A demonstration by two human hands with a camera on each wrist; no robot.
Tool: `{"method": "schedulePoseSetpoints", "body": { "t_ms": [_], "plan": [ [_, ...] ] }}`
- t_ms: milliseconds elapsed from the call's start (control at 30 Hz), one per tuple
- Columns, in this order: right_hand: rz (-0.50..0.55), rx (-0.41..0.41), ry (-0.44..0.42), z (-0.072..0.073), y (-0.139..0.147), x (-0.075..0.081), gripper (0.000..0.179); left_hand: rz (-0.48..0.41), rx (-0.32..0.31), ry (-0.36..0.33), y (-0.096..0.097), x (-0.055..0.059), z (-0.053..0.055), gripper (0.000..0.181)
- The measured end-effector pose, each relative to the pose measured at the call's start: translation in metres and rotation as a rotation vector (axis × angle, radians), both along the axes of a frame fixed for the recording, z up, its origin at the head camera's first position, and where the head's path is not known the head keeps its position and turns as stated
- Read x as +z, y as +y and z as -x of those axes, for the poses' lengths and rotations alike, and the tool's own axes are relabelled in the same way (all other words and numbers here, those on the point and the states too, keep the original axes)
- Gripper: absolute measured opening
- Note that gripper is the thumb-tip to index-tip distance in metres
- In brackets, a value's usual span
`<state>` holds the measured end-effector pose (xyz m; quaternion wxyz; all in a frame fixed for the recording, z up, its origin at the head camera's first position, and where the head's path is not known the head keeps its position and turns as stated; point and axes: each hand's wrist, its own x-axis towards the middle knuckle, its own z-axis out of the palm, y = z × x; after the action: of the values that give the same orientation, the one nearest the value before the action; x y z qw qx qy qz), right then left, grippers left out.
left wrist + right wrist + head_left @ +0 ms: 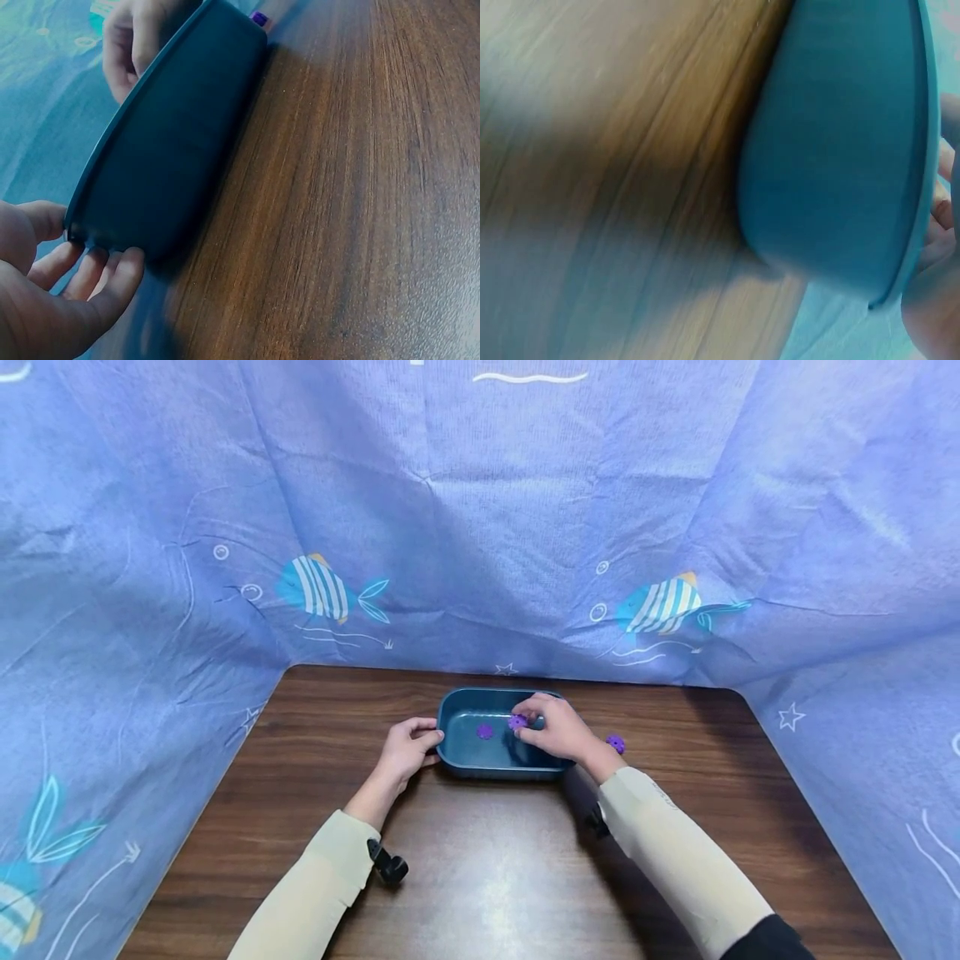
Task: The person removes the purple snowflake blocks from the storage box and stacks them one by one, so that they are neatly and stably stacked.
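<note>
A dark teal rectangular container (502, 772) stands on the table. My left hand (402, 750) holds its left end, the thumb at the rim and the fingers against the outer wall (165, 127) in the left wrist view. Over the container's inside, my right hand (561, 732) pinches a small purple flower-shaped piece (517, 722) between thumb and fingers. Another purple piece (485, 732) lies on the container floor. In the right wrist view the container's side (832, 165) hides part of the right hand (934, 255).
One more purple piece (616, 743) is on the brown wooden table (480, 860), just right of the container and near the right wrist. Blue cloth (495, 543) with fish prints hangs behind the table and along both sides.
</note>
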<state>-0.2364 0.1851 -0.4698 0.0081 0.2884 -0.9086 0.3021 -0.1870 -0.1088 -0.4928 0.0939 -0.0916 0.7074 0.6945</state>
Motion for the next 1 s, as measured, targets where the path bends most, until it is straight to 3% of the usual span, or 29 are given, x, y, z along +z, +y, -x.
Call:
{"method": "schedulePoseSetpoints", "body": {
  "t_ms": [733, 1000],
  "plan": [
    [0.087, -0.085, 0.119, -0.018, 0.053, 0.01, 0.027, -0.014, 0.015, 0.01, 0.002, -0.002, -0.001, 0.033],
    [0.149, -0.134, 0.083, -0.021, 0.07, 0.006, 0.028, -0.007, 0.012, 0.007, 0.003, 0.0, 0.0, 0.036]
  ]
}}
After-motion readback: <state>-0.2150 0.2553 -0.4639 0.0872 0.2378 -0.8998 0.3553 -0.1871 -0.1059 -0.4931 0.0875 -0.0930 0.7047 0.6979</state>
